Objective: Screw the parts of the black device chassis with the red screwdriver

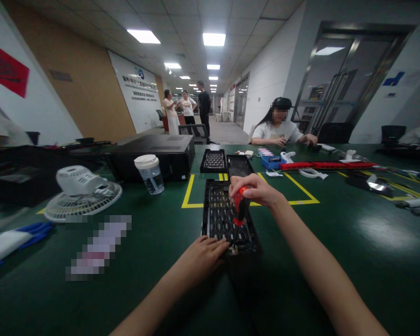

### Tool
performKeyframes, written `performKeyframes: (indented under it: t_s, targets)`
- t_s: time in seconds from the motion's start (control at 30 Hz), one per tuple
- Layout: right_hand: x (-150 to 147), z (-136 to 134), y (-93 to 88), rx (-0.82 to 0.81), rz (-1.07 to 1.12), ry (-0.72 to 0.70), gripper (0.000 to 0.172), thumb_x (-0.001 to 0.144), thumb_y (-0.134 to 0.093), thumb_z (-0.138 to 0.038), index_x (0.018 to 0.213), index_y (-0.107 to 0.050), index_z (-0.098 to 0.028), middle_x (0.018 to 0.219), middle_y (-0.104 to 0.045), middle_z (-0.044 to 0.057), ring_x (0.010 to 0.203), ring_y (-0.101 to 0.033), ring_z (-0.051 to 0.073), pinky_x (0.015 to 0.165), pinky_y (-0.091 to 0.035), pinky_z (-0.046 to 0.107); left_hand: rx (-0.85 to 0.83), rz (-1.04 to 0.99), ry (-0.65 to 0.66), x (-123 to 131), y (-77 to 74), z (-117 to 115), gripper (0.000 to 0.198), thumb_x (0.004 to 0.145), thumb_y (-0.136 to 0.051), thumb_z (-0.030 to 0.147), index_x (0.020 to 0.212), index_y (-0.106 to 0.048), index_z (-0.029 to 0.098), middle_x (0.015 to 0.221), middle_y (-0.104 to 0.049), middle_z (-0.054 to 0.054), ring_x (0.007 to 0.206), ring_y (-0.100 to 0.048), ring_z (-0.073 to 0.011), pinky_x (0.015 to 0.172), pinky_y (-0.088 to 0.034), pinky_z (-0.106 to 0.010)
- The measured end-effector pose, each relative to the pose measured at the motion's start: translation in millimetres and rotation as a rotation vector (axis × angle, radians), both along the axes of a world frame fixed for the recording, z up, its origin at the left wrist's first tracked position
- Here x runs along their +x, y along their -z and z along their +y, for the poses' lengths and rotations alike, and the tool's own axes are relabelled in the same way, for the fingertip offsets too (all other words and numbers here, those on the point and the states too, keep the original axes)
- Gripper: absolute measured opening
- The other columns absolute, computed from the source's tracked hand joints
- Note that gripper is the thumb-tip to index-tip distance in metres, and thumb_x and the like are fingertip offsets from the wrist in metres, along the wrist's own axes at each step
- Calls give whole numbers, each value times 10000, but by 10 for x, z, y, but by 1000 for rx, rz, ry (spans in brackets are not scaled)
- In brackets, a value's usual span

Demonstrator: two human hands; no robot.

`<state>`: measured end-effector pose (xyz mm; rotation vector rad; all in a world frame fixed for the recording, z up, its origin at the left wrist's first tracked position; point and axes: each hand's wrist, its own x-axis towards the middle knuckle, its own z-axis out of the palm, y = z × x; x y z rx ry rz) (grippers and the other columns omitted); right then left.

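Observation:
A long black case filled with rows of cells lies on the green table, its near end toward me. My right hand is wrapped round a red and black screwdriver, held upright with its tip down at the case's near end. My left hand lies with its fingers extended on the near left edge of the case, close to the screwdriver's tip. Beyond the case are a smaller black tray of round cells and a black cover.
On the left are a white fan, a lidded cup and a big black box. A blue bin, red strips and a tape roll lie at the back right. A person sits across the table.

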<state>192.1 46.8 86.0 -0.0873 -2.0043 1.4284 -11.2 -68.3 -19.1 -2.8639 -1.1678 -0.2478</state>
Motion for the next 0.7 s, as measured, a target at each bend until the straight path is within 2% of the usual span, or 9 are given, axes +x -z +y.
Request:
performKeyframes:
  t_s: [0.17, 0.43, 0.7]
  targets:
    - [-123, 102, 119, -137, 112, -226, 262, 715, -668, -370, 823, -697, -133, 752, -470, 19, 720, -572, 172, 662, -472, 355, -12, 6, -8, 5, 3, 7, 426, 858, -493, 284, 1270, -411, 209, 1277, -536, -53, 1105, -542, -222, 937, -410, -417]
    - [-301, 169, 194, -227, 198, -422, 272, 704, -665, -400, 762, -653, -135, 798, -537, 48, 749, -585, 200, 667, -480, 417, -17, 19, -8, 14, 17, 21, 434, 844, -515, 254, 1264, -418, 198, 1277, -536, -56, 1095, -548, -220, 926, -421, -411]
    - [-409, 103, 253, -356, 278, -440, 259, 718, -626, -400, 720, -517, -165, 749, -564, 3, 622, -577, 163, 568, -485, 364, -3, 11, 2, 8, 45, 34, 445, 843, -516, 254, 1272, -407, 205, 1278, -535, -55, 1099, -545, -218, 926, -419, -402]
